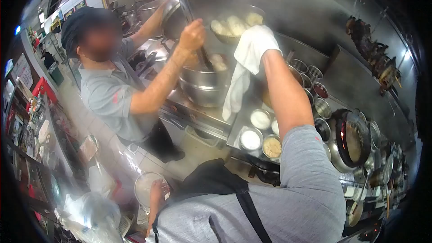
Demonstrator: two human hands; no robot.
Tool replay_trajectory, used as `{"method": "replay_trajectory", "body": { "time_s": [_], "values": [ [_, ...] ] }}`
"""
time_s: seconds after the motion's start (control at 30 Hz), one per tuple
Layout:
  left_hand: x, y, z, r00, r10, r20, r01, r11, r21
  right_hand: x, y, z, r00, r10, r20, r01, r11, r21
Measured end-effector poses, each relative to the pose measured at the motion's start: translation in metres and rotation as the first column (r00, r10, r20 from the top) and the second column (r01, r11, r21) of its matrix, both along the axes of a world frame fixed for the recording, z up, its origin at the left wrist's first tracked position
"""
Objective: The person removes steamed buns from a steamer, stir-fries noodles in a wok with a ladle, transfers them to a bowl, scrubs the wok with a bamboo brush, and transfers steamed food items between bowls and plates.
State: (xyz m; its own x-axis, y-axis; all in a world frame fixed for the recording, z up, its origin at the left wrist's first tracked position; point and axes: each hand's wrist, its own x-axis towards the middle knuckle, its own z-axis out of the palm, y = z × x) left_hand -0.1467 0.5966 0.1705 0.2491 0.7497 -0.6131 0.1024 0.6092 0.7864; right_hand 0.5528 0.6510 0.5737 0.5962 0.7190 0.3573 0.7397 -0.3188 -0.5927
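The head view took in, closest of all, the person's own grey shirt (292,202) and a black apron strap (252,218). Low on the left, the left hand (156,193) was at the right edge of a round container (143,185), its fingers overlapping the pale disc; how firmly they were closed, or whether they bore its weight, I could not tell. Beside that, in the lower left corner, lay crumpled clear plastic bags (87,216).

Ahead of the body, two tubs of white contents (250,140) stood close to a tub of yellowish contents (272,147), below the outstretched right arm. To the right, a dark wok (355,139) sat tilted near a crowd of steel pots and ladles.

Farther out, the right hand (262,40) was wrapped in a white cloth (238,85), whose long end hung down. The cloth hid the fingers, so how far they were closed could not be told. The hand was right by a bowl (225,39) of pale, lumpy food (236,24); contact was unclear. Left of the cloth stood a steel pot (204,91), into which a co-worker (108,103) dipped tongs (183,1). At the far right hung dark roasted meat (371,49), with haze about the stove
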Motion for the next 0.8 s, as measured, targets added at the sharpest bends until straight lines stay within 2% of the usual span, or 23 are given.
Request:
{"method": "replay_trajectory", "body": {
  "time_s": [0.1,0.13,0.23,0.3,0.33,0.37,0.4,0.43,0.47,0.5,0.53,0.57,0.6,0.63,0.7,0.73,0.8],
  "values": [
    [0.002,-0.021,-0.004,0.998,-0.049,0.030,0.049,0.999,-0.008,-0.075,-0.074,0.063,0.990,-0.139,-0.016,0.139,0.990,-0.028],
    [0.007,-0.034,0.000,0.999,-0.032,0.006,0.032,0.999,0.014,-0.106,-0.099,0.082,0.975,-0.161,-0.156,0.171,0.984,0.053],
    [0.012,-0.067,-0.004,0.991,-0.094,0.091,0.087,0.994,0.072,-0.115,-0.137,0.091,0.961,-0.012,-0.277,0.077,0.971,0.225],
    [0.017,-0.092,-0.002,0.989,-0.105,0.102,0.092,0.988,0.126,-0.139,-0.174,0.106,0.830,0.199,-0.521,0.048,0.905,0.422],
    [0.026,-0.106,0.007,0.989,-0.105,0.102,0.090,0.985,0.146,-0.118,-0.175,0.109,0.932,0.188,-0.310,-0.097,0.953,0.285],
    [0.036,-0.119,0.017,0.990,-0.101,0.102,0.083,0.982,0.167,-0.097,-0.177,0.113,0.977,0.204,-0.065,-0.193,0.970,0.149],
    [0.043,-0.129,0.019,0.986,-0.130,0.103,0.101,0.964,0.245,-0.079,-0.175,0.120,0.963,0.265,0.057,-0.269,0.960,0.078],
    [0.056,-0.138,0.035,0.984,-0.148,0.103,0.114,0.954,0.278,-0.107,-0.195,0.133,0.882,0.262,0.391,-0.192,0.959,-0.209],
    [0.073,-0.149,0.051,0.982,-0.162,0.099,0.125,0.944,0.306,-0.135,-0.215,0.147,0.567,0.296,0.768,0.065,0.914,-0.401],
    [0.095,-0.161,0.066,0.983,-0.125,0.136,0.065,0.924,0.376,-0.164,-0.236,0.160,0.191,0.359,0.914,0.245,0.884,-0.399],
    [0.114,-0.170,0.092,0.978,-0.206,0.041,0.160,0.855,0.494,-0.191,-0.259,0.169,0.064,0.353,0.933,0.255,0.899,-0.357],
    [0.141,-0.173,0.095,0.970,-0.241,0.016,0.160,0.689,0.707,-0.201,-0.272,0.167,-0.065,0.336,0.940,0.253,0.916,-0.310],
    [0.168,-0.189,0.129,0.968,-0.251,-0.024,0.191,0.668,0.719,-0.181,-0.268,0.158,-0.121,0.191,0.974,0.207,0.965,-0.163],
    [0.196,-0.218,0.186,0.959,-0.282,-0.039,0.223,0.659,0.718,-0.176,-0.277,0.149,-0.069,0.137,0.988,0.132,0.983,-0.127],
    [0.248,-0.248,0.215,0.964,-0.235,-0.125,0.209,0.377,0.902,-0.175,-0.292,0.131,0.059,0.056,0.997,-0.017,0.998,-0.055],
    [0.272,-0.262,0.222,0.966,-0.207,-0.153,0.204,0.251,0.946,-0.209,-0.331,0.127,0.002,0.111,0.994,-0.109,0.988,-0.110],
    [0.296,-0.296,0.218,0.891,-0.427,-0.154,0.333,0.386,0.860,-0.179,-0.338,0.070,0.238,0.089,0.967,-0.455,0.890,0.030]
  ]
}}
